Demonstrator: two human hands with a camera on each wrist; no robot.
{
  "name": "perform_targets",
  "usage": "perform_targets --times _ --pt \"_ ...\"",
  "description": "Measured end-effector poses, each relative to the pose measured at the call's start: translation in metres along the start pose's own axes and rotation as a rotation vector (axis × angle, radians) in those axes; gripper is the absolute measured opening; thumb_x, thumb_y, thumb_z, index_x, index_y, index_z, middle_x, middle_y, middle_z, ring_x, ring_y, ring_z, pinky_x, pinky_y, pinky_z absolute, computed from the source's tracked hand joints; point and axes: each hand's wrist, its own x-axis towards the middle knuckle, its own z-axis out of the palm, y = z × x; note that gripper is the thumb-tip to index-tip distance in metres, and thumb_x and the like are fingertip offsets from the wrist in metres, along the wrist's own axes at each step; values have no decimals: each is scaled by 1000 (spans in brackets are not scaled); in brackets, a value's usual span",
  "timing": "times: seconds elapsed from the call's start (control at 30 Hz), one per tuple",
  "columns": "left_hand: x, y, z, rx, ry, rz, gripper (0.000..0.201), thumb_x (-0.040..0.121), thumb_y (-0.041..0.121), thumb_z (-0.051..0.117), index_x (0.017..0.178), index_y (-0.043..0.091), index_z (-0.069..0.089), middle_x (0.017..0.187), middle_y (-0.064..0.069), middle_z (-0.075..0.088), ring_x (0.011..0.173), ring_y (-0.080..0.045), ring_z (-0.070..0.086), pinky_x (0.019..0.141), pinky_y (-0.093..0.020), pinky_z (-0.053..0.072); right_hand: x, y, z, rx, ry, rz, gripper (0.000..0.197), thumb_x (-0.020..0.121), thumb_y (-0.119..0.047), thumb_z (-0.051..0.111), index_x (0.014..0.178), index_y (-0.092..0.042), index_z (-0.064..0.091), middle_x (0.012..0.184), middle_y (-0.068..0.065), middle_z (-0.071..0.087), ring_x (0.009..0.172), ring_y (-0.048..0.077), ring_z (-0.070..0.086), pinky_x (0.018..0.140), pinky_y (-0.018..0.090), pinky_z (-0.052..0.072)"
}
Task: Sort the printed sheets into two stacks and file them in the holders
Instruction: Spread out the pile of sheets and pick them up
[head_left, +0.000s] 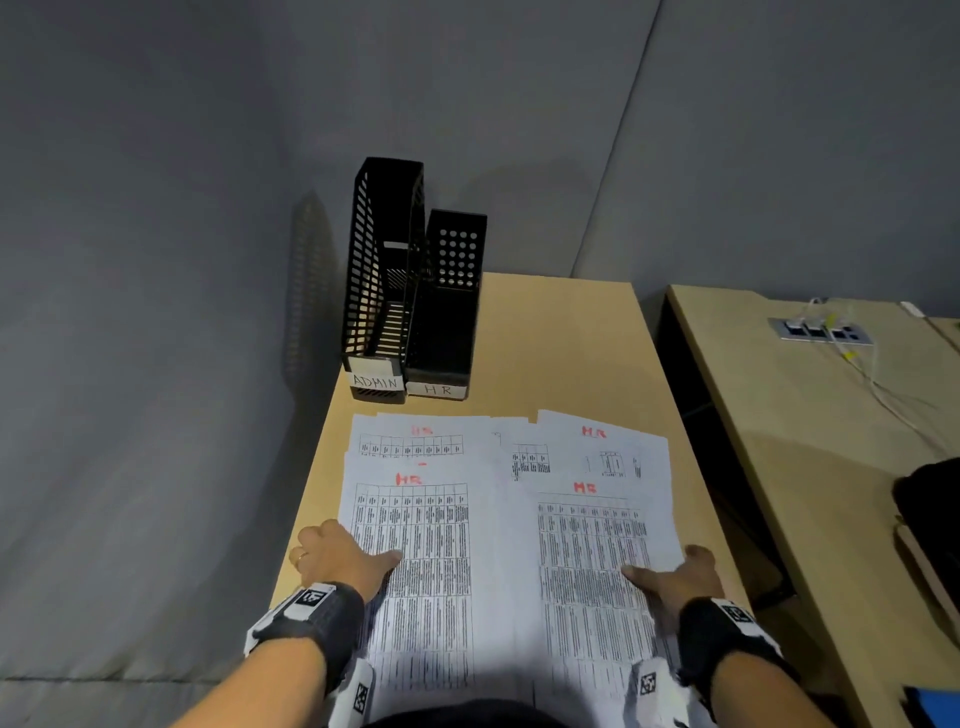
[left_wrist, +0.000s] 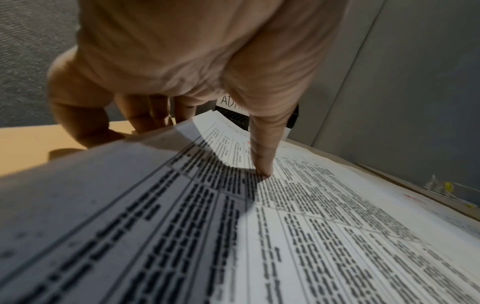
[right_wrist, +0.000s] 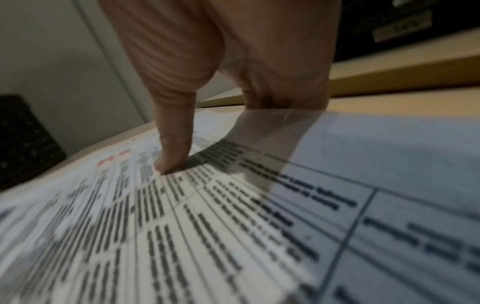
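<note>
Several printed sheets with tables and red "HR" marks lie fanned across the desk, a left group (head_left: 431, 545) and a right group (head_left: 592, 535). My left hand (head_left: 353, 551) pinches the left group's outer edge, thumb (left_wrist: 262, 168) on top and fingers (left_wrist: 145, 121) curled under the raised edge. My right hand (head_left: 670, 566) pinches the right group's outer edge, thumb (right_wrist: 168, 164) pressing down and the fingers showing through the paper (right_wrist: 337, 185) from beneath. Two black holders stand at the back left, one labelled ADMIN (head_left: 374, 291) and one labelled HR (head_left: 447, 322). Both look empty.
Grey partition walls (head_left: 156, 260) close off the left and back of the desk (head_left: 561, 338). A second desk (head_left: 779, 415) stands to the right across a dark gap, with a socket panel and white cables (head_left: 821, 330). A dark object (head_left: 930, 499) sits at its right edge.
</note>
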Motion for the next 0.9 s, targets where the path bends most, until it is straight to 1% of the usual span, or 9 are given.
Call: perform_targets --times 0.1,0.2,0.33,0.4,0.53,0.67,0.73,0.83,0.9 --pt "-1 3 2 -134 -14 -30 96 51 45 90 122 2 41 123 -17 43 106 -37 52 83 -42 49 -2 1 6 -28 30 -42 86 67 -39 84 137 -8 44 135 21 41 117 41 50 96 44 47" --pt "6 1 3 -264 -77 -63 96 51 34 93 122 1 38 120 -20 53 103 -38 57 82 -43 52 -5 -5 11 -179 73 -100 73 65 -40 83 125 -7 57 127 20 44 113 39 49 92 39 49" --pt "3 1 -1 -56 -62 -68 87 52 53 86 116 7 49 119 -16 52 109 -36 50 89 -40 46 -7 -10 20 -150 76 -106 100 53 -29 92 135 -4 39 132 20 39 115 40 50 93 41 47" --pt "-4 5 0 -85 -16 -57 84 53 46 88 114 7 47 119 -17 47 104 -37 51 87 -41 47 -3 -12 23 -66 49 -74 110 48 -22 95 137 -2 33 135 21 38 116 41 51 95 42 47" --pt "-6 4 4 -390 -64 -70 97 57 18 90 133 4 31 126 -21 49 105 -40 57 86 -42 51 -3 -18 19 -318 2 -24 114 42 -50 91 134 -10 36 132 16 43 122 38 41 98 44 44" --pt "-2 -6 1 -389 -137 -78 75 66 30 84 123 2 44 121 -18 58 104 -36 58 86 -41 50 -8 -24 9 -442 24 -98 104 43 -56 86 127 -19 39 127 14 34 120 38 32 94 50 43" --pt "-2 -7 0 -421 -129 -44 57 67 27 83 110 6 50 110 -15 63 94 -34 61 82 -42 52 -3 -21 11 -375 23 -134 110 40 -47 91 129 -19 32 125 14 36 115 40 40 91 49 47" --pt "-3 -6 -1 -576 -118 -9 48 69 11 82 105 8 50 98 -10 65 88 -32 63 80 -40 53 -2 -17 15 14 -44 -105 116 42 -22 95 135 -24 25 124 14 47 108 40 53 90 48 50" --pt "-2 -8 -2 -592 -143 7 46 70 4 81 105 8 52 98 -10 65 90 -31 63 82 -40 53 -4 -16 15 200 -75 -80 89 58 -18 90 130 -12 38 116 13 60 98 33 58 90 45 51"
